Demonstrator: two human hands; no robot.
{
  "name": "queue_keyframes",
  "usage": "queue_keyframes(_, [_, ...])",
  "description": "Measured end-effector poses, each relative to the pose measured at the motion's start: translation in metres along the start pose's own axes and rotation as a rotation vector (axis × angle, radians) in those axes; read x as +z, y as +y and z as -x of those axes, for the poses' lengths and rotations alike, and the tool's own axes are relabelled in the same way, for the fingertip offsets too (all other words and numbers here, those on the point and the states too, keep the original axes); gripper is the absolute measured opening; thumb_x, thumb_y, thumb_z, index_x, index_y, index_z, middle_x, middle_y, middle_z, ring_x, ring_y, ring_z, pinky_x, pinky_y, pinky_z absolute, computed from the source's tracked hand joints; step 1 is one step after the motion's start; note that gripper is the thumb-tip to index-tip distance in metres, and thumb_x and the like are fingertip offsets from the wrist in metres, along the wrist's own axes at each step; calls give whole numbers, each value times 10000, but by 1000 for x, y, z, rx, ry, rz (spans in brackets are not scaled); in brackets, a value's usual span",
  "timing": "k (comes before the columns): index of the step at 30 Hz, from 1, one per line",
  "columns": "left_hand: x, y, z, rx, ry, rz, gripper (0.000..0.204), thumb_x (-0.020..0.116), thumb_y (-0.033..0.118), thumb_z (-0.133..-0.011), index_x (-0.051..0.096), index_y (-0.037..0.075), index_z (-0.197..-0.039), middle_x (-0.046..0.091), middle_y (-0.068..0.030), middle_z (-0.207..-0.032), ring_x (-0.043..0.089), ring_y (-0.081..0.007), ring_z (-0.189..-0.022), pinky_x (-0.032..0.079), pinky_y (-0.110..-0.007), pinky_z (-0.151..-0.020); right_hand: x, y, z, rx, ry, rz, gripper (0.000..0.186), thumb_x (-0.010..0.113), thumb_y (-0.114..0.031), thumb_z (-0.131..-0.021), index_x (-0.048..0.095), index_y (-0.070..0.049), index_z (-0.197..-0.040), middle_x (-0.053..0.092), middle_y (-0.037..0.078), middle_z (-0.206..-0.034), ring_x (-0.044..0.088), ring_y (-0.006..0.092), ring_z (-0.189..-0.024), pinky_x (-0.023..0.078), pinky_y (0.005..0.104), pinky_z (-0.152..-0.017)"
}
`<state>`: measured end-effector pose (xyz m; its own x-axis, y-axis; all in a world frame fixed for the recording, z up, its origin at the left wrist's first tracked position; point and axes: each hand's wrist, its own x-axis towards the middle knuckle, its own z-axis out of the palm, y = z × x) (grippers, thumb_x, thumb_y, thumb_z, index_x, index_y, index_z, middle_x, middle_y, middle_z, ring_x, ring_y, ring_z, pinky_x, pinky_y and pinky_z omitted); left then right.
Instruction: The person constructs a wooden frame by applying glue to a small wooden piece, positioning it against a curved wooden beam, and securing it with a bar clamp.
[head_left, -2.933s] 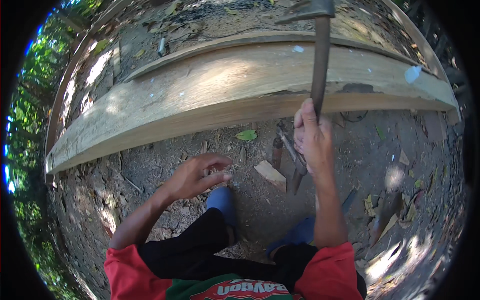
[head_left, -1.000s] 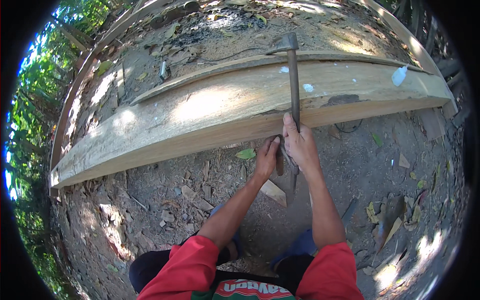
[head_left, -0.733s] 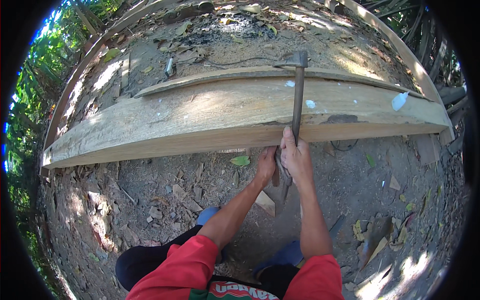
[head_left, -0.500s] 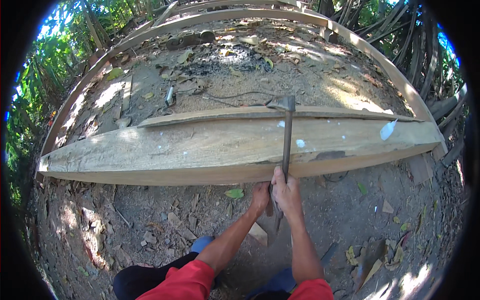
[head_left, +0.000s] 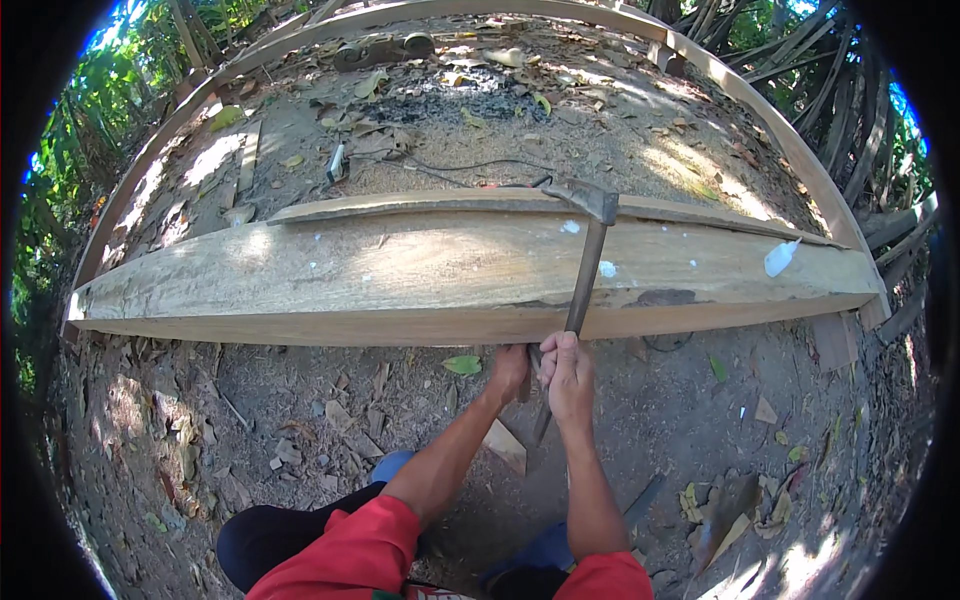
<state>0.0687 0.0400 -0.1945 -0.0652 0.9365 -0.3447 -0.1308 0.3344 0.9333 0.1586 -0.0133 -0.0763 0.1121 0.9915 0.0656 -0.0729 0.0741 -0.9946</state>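
Across the middle lies a long, pale boat-shaped timber (head_left: 420, 270) with pointed ends. My right hand (head_left: 570, 375) is wrapped round the wooden handle of an adze (head_left: 585, 285). Its metal head rises above the timber near the far edge, and the handle's lower end points down toward me. Close by on the left, my left hand (head_left: 508, 372) is closed at the timber's near side, its fingers partly hidden. A narrow brown piece shows beside it, too little to name. A long plank (head_left: 420, 204) runs along the timber's far edge.
A white bottle (head_left: 780, 258) lies on the timber's right part, with small white spots nearby. A dark cord (head_left: 470, 165) and a small pale device (head_left: 335, 163) lie beyond. A curved wooden rail (head_left: 760, 100) arches around behind. Wood scraps (head_left: 505, 447) and leaves cover the ground.
The adze head has swung right and turned, its handle now leaning right. My right hand has shifted slightly up. The view has moved a little, so the timber sits higher.
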Motion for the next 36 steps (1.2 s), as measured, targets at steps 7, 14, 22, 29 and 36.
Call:
queue_keyframes(7, [-6,1,-2,136,60,-94,431,408,291,-989,555,-76,-1161,621,-205,-1125,569,-254,-1005,437,-354,-887,3,7,1,-42,50,-16,510,362,-455,-1014,526,-20,-804,422,-17,-574,417,72,-523,361,260,-486])
queue_keyframes(14, [-2,2,3,231,56,-152,431,405,283,-985,554,-72,-1180,612,-229,-1149,565,-278,-1048,421,-359,-914,-1,8,1,-16,56,-57,575,298,-516,-1007,509,-31,-782,393,-28,-568,402,65,-512,333,249,-471])
queue_keyframes(22, [6,4,4,231,13,-82,404,452,276,-975,558,-49,-1191,612,-204,-1153,564,-260,-1041,421,-346,-910,-3,8,-5,-2,90,43,600,299,-536,-1000,471,-43,-704,400,-10,-579,374,95,-530,310,278,-487])
queue_keyframes(29, [13,11,12,148,-64,-18,392,481,288,-968,572,-33,-1174,616,-139,-1129,540,-198,-1028,422,-327,-904,-1,5,-9,-74,140,164,639,252,-599,-981,400,-76,-645,324,-47,-530,312,56,-469,232,245,-423])
queue_keyframes(36, [14,8,9,101,-107,-12,407,464,309,-974,581,-30,-1167,620,-143,-1125,547,-205,-1024,416,-328,-918,-1,-3,-11,-46,132,162,633,265,-585,-987,405,-71,-645,330,-43,-538,311,65,-483,237,251,-436])
